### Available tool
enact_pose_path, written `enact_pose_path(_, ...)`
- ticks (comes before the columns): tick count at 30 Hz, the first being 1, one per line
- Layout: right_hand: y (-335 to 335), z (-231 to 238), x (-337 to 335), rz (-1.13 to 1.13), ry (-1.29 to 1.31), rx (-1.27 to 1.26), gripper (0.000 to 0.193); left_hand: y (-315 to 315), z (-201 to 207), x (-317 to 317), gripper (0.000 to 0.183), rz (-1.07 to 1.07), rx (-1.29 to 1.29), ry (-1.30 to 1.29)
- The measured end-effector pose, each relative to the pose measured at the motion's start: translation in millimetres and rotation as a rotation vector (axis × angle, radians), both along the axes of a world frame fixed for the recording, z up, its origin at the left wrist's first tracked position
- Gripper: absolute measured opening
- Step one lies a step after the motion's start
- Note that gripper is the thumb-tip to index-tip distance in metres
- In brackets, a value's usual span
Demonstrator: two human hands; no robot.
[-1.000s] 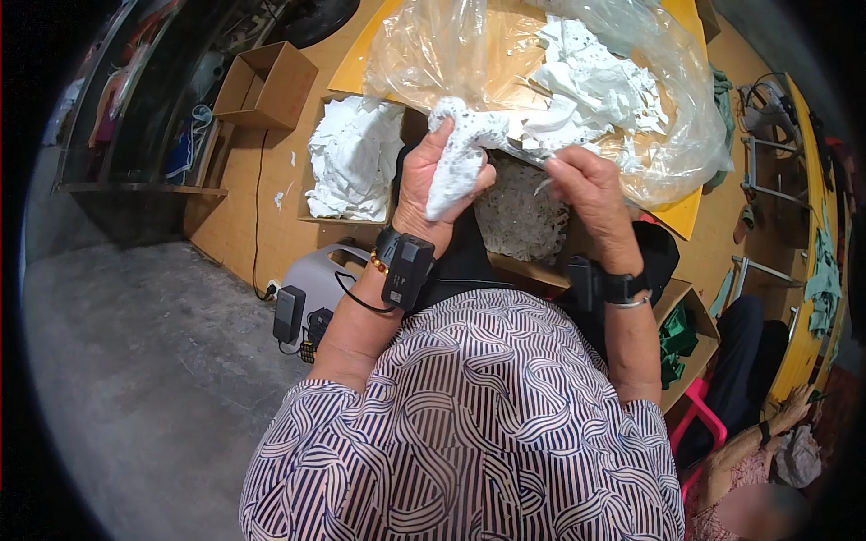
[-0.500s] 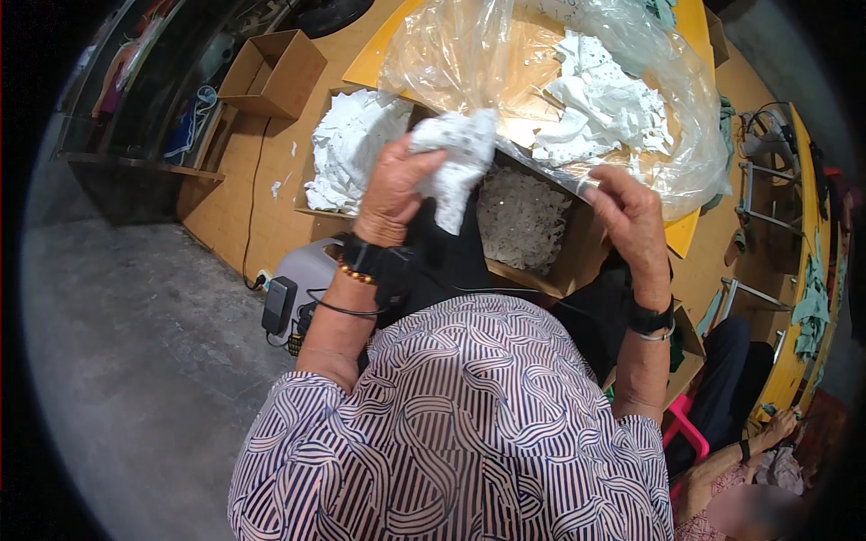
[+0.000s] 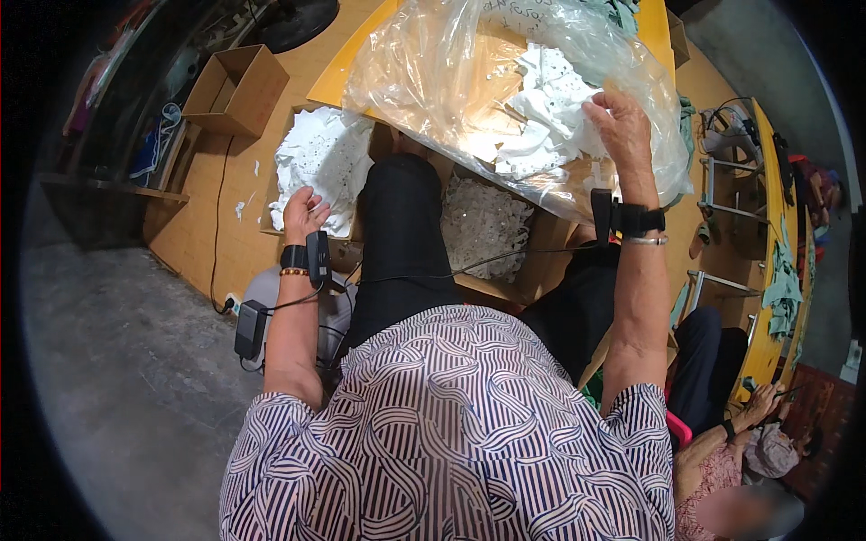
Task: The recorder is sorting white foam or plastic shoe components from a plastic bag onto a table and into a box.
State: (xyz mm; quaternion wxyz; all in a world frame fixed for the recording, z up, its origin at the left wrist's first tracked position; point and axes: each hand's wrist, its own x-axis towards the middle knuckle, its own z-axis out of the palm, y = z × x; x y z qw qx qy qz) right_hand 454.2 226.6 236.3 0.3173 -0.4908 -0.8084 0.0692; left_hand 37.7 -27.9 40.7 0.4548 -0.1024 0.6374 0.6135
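Observation:
My left hand (image 3: pixel 305 215) is open, its fingers apart and nothing in them, at the near edge of a heap of white dark-spotted cloth pieces (image 3: pixel 320 153) in a cardboard box at the left. Ahead and to the right, my right hand (image 3: pixel 622 131) reaches over a second pile of white spotted cloth (image 3: pixel 550 104). Its thumb and fingertips come together at the edge of that pile, closed on a cloth piece. This pile lies on clear plastic sheeting (image 3: pixel 397 68) on a yellow table (image 3: pixel 338 77).
Between my legs stands a cardboard box of small whitish scraps (image 3: pixel 487 225). An open cardboard box (image 3: pixel 236 90) sits at the far left. A thin cable (image 3: pixel 505 259) runs between my wrists. Another person's hand (image 3: pixel 758 406) works at the lower right, near a yellow table with green cloth (image 3: pixel 783 293).
My left hand has moved left and let go of the white spotted cloth piece, which is no longer in it. My right hand has moved up and away from the plastic's near edge onto the pile.

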Motion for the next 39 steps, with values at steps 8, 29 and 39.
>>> enact_pose_path(8, 19, 69, -1, 0.209, 0.659, -0.323, 0.016, 26, 123, 86, 0.027, -0.329, 0.628, 0.005)
enact_pose_path(29, -118, 61, -1, 0.636, 0.105, -0.255, 0.011, 116, 175, 258, 0.039, -0.705, 0.557, -0.585)
enact_pose_path(39, -154, 20, -2, 0.211, 0.392, -0.418, 0.03, 111, 176, 264, 0.032, -0.51, 0.709, -0.741)
